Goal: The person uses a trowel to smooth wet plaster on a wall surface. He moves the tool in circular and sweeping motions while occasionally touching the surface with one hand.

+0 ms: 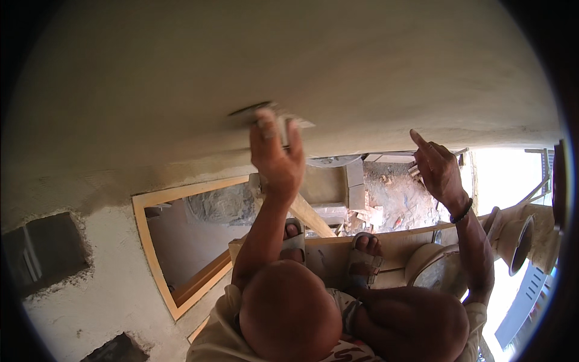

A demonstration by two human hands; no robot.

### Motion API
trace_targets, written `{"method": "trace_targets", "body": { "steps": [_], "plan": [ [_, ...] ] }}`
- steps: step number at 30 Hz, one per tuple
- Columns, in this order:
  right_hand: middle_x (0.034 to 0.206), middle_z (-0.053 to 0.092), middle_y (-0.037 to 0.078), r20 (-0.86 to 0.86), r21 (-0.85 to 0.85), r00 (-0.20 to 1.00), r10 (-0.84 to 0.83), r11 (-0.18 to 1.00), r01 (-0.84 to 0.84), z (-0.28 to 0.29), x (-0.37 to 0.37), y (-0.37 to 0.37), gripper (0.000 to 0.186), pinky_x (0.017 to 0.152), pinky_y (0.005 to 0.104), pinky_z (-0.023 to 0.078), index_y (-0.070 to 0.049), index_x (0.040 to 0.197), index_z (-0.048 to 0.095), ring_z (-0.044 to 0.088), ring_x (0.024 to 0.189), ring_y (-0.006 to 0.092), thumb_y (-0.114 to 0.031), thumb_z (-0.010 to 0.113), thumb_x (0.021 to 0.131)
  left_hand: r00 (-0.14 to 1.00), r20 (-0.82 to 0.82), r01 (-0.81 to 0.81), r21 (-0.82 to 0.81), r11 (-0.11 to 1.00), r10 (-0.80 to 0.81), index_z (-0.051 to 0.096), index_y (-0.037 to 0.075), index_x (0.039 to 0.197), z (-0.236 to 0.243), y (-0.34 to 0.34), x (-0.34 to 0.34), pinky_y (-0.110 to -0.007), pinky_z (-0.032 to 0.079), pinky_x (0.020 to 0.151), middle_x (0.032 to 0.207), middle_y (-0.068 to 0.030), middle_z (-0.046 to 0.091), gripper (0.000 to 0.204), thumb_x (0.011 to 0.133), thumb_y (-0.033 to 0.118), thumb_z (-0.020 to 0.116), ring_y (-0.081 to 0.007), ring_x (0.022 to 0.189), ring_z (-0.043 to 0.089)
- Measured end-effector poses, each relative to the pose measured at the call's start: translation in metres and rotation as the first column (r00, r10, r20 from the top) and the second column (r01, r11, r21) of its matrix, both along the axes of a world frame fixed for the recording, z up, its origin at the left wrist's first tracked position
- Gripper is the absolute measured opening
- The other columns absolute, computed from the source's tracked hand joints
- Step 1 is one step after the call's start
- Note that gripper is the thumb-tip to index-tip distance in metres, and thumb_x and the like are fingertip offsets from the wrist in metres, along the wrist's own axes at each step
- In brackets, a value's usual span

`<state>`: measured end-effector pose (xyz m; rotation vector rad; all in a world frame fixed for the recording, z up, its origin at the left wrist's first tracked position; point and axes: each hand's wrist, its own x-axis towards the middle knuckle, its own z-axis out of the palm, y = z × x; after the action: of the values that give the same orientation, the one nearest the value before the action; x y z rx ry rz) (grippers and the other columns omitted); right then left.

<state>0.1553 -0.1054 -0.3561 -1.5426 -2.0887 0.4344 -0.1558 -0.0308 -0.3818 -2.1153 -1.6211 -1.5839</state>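
Note:
My left hand (277,148) grips a metal plastering trowel (295,124) against the smooth grey plaster wall (338,66); hand and blade are blurred by motion. My right hand (437,172), with a dark bead bracelet, is raised to the right, close to the wall, its index finger stretched out and the other fingers loosely bent, holding nothing. My feet in sandals (366,259) stand on a wooden plank (329,244) below.
Round plaster-stained pans (512,241) sit at the right. A diagonal timber (310,217) crosses below. A wooden-framed opening (149,241) and dark rough holes (45,256) are at the left. Far beneath is a rubble-strewn floor (392,187).

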Motion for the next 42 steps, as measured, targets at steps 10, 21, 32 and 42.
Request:
{"method": "trace_targets", "body": {
  "steps": [10, 21, 32, 42],
  "plan": [
    [0.07, 0.058, 0.011, 0.027, 0.075, 0.997, 0.069, 0.995, -0.071, 0.009, -0.033, 0.018, 0.05, 0.064, 0.0405, 0.048, -0.007, 0.136, 0.054, 0.057, 0.063, 0.0264, 0.001, 0.061, 0.087, 0.901, -0.434, -0.034, -0.044, 0.998, 0.011, 0.057, 0.022, 0.132, -0.163, -0.005, -0.06, -0.046, 0.04, 0.059, 0.084, -0.0146, 0.052, 0.049, 0.085, 0.017, 0.073, -0.0358, 0.071, 0.053],
    [0.07, 0.059, 0.011, 0.097, 0.002, 0.995, -0.025, 1.0, 0.025, 0.0, 0.003, -0.008, 0.054, 0.062, 0.0401, 0.047, -0.007, 0.138, 0.053, 0.058, 0.063, 0.0261, 0.004, 0.061, 0.086, 0.984, -0.179, 0.022, 0.034, 0.999, -0.016, 0.033, 0.003, 0.146, -0.077, -0.004, 0.026, -0.045, 0.038, 0.064, 0.087, -0.0154, 0.052, 0.082, 0.079, 0.016, 0.078, -0.0316, 0.073, 0.051],
    [0.069, 0.059, 0.011, 0.041, 0.074, 0.997, 0.07, 0.995, -0.073, 0.014, -0.027, 0.01, 0.051, 0.063, 0.0398, 0.047, -0.005, 0.136, 0.054, 0.056, 0.061, 0.0262, 0.002, 0.062, 0.086, 0.79, -0.612, -0.136, -0.216, 0.967, -0.025, 0.045, 0.028, 0.141, -0.201, -0.011, -0.024, -0.043, 0.039, 0.061, 0.092, -0.0097, 0.051, 0.063, 0.083, 0.025, 0.072, -0.0272, 0.076, 0.056],
    [0.071, 0.059, 0.011, 0.104, 0.063, 0.994, 0.036, 0.997, -0.043, 0.013, 0.006, -0.016, 0.051, 0.062, 0.0397, 0.049, -0.004, 0.135, 0.053, 0.058, 0.062, 0.0259, 0.004, 0.062, 0.086, 0.889, -0.445, 0.04, -0.163, 0.986, -0.11, 0.027, 0.012, 0.152, -0.189, -0.012, -0.03, -0.049, 0.039, 0.068, 0.102, -0.0246, 0.052, 0.085, 0.082, 0.021, 0.076, -0.0399, 0.08, 0.054]
  ]
}}
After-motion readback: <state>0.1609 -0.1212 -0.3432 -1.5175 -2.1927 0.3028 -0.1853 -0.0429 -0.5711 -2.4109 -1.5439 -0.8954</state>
